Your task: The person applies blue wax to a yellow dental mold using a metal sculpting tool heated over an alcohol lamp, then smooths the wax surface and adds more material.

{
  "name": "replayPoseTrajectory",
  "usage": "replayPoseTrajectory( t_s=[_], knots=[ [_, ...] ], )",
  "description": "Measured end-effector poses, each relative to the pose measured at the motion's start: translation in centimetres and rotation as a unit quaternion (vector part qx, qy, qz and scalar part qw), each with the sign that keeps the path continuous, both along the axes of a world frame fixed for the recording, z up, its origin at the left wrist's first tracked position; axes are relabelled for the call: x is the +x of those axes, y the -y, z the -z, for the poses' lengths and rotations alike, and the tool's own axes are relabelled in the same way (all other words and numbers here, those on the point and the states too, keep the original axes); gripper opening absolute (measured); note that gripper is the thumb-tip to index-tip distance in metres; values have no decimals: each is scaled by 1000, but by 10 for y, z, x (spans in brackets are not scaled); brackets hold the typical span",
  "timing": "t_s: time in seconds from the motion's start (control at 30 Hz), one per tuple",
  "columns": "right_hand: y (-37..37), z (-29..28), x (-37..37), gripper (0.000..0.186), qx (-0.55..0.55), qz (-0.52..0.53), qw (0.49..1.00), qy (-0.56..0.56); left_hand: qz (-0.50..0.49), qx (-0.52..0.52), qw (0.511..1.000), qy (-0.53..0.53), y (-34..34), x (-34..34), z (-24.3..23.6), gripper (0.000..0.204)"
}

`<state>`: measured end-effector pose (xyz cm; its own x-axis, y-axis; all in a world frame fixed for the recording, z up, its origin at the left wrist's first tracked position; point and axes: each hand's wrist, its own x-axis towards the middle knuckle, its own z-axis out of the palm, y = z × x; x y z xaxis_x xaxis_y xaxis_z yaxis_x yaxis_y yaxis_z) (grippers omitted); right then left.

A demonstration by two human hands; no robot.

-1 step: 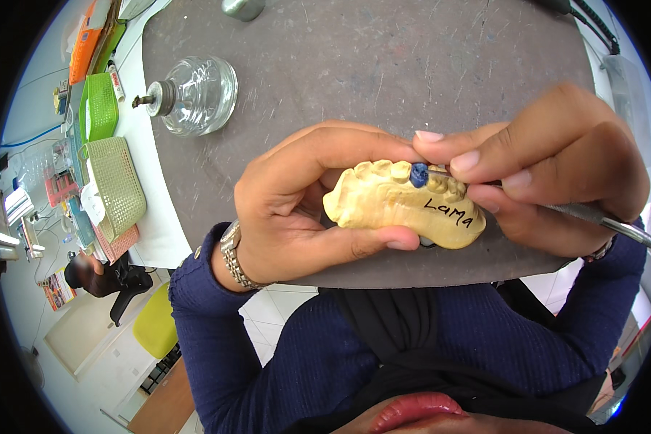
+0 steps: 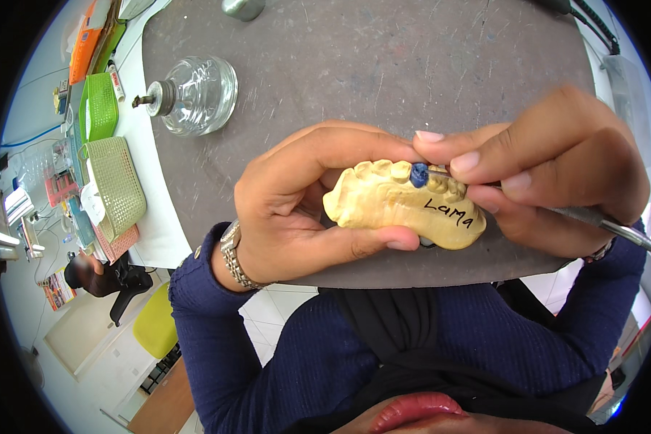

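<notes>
The left grip (image 2: 289,199) is curled snugly around a yellow tooth model (image 2: 383,206). The right grip (image 2: 564,166) pinches a thin metal tool (image 2: 633,236), its tip right by the blue tooth (image 2: 419,175) between both grips. A glass bottle (image 2: 210,94) sits on the desk (image 2: 383,72), up and left of the left grip.

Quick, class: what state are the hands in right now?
Left hand: closed, holding the model.
Right hand: closed, holding a tool, tip by the blue tooth.

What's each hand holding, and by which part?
Left hand: yellow dental model, by its left part and lower edge. Right hand: metal tool, near its tip.
</notes>
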<state>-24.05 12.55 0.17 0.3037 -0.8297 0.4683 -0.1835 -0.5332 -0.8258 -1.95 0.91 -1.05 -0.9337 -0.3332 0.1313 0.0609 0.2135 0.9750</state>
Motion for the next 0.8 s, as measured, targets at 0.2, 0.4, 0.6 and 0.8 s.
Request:
replayPoseTrajectory(
  t_s=[0.2,0.4,0.6,0.8],
  knots=[
    [-4,8,5,30,-26,23,999,20,4,-20,1000,0,3,-1,0,68],
    [-3,17,4,27,-1,17,993,113,-5,-3,1000,-3,1,-1,0,69],
    [-1,15,3,26,-29,14,995,96,5,-21,1000,-1,3,-1,-1,69],
    [-2,7,5,26,-31,12,999,15,2,-3,1000,-10,2,0,1,69]
  ],
)
